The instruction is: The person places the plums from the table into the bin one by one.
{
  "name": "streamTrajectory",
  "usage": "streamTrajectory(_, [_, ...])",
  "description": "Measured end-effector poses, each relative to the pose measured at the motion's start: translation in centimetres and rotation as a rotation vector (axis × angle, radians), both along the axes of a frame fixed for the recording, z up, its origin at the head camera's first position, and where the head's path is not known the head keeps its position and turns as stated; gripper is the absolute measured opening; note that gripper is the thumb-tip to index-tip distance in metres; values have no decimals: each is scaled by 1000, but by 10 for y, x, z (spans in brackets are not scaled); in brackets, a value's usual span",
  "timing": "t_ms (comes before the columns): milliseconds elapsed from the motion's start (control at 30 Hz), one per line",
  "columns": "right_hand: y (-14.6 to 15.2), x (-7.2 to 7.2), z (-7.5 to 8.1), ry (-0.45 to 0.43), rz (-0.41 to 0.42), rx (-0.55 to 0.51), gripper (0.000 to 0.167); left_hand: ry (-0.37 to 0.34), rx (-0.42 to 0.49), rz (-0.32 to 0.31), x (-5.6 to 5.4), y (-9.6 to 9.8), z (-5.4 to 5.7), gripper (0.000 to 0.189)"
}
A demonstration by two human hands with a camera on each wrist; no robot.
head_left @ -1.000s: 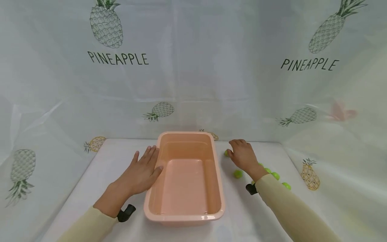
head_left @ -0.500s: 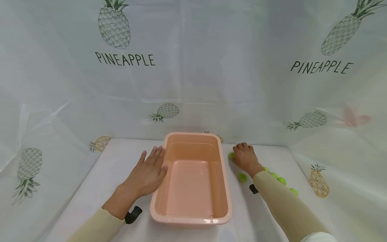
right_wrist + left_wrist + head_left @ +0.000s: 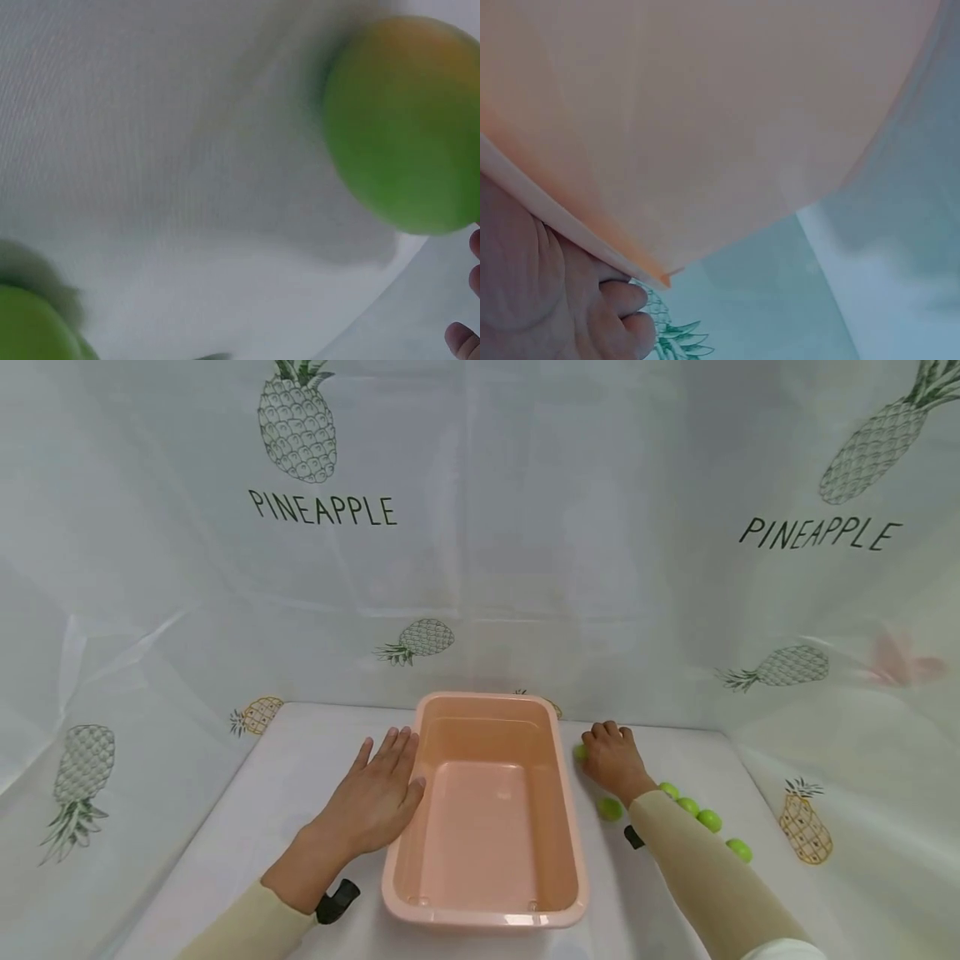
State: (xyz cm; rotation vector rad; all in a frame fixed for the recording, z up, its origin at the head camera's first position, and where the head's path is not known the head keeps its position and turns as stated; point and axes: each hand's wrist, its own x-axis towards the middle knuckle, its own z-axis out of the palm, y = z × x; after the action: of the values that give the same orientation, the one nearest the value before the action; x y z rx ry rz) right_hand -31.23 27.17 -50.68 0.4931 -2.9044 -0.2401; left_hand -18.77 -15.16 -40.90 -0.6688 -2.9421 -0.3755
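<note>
My left hand lies flat along the left rim of a peach-coloured plastic basin, fingers straight. In the left wrist view, its fingers are beside the rim and the basin wall fills the top. Right of the basin, my right hand is low over the table, fingers bent down. A small green ball shows at its left side. Another green ball lies nearer me. The right wrist view shows a large green ball and fingertips at the edge; what they hold is hidden.
Several more green balls, one of them the nearest ball, lie in a slanting row beside my right forearm. A white cloth covers the table. Behind it hangs a pale sheet with pineapple prints.
The whole scene has shifted right in the head view. The right hand's fingers have bent down lower beside the far ball. The left hand keeps its place on the basin rim.
</note>
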Motion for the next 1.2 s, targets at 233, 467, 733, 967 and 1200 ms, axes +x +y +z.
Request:
streamTrajectory(233, [5,0,1,89,1,30,39,-19,-34,-11,-1,0,4,67])
streamTrajectory(467, [10,3,20,182,32,118,45,-42,-35,-19,0,-7,8,68])
streamTrajectory(733, [15,12,47,344,122,124,46,-27,-7,-12,0,-2,1,68])
streamTrajectory(967, [1,13,82,540,267,35,39,16,-87,-24,0,-1,6,68])
streamTrajectory(1200, [-43,28,122,599,373,-44,34,20,-106,-32,0,0,10,68])
